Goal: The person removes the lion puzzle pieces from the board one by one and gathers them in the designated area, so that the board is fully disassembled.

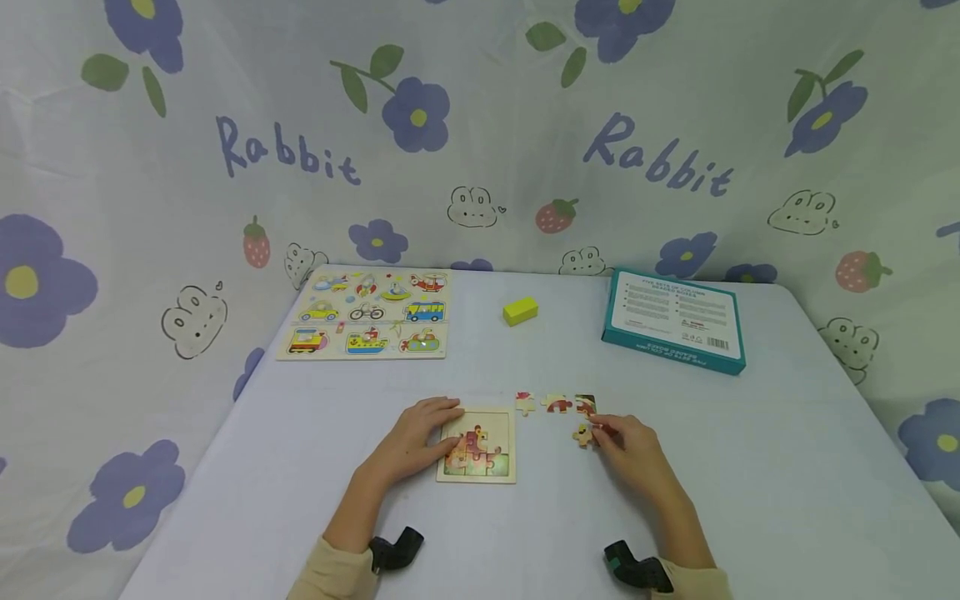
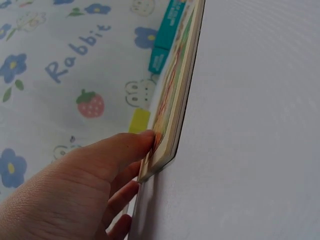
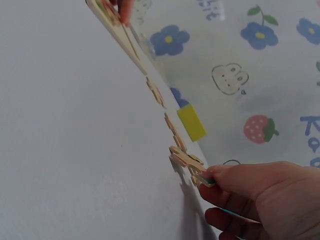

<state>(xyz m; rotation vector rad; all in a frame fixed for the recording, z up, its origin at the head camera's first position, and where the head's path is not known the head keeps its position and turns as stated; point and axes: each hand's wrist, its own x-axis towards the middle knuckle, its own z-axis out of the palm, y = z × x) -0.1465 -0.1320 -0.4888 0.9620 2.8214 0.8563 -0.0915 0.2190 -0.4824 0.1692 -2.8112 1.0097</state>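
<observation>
My left hand (image 1: 414, 435) rests at the left side of a square wooden puzzle tray (image 1: 513, 446), thumb over the joined pieces and fingertips at the upper left corner. Joined puzzle pieces (image 1: 476, 462) fill the tray's lower part; bare wood shows above. To the right, my right hand (image 1: 633, 450) pinches a puzzle piece (image 1: 582, 435) between thumb and finger. That piece appears in the right wrist view (image 3: 186, 159) tilted, close over the table. Three loose puzzle pieces, a pale one (image 1: 525, 404), a brown-patterned one (image 1: 557, 404) and a dark-edged one (image 1: 586, 403), lie beyond in a row.
A wooden vehicle picture board (image 1: 367, 333) lies at the back left of the white table (image 1: 300, 442). A yellow block (image 1: 521, 312) sits at the back middle, and a teal box (image 1: 675, 321) at the back right. Behind hangs a flower-printed cloth (image 1: 480, 150).
</observation>
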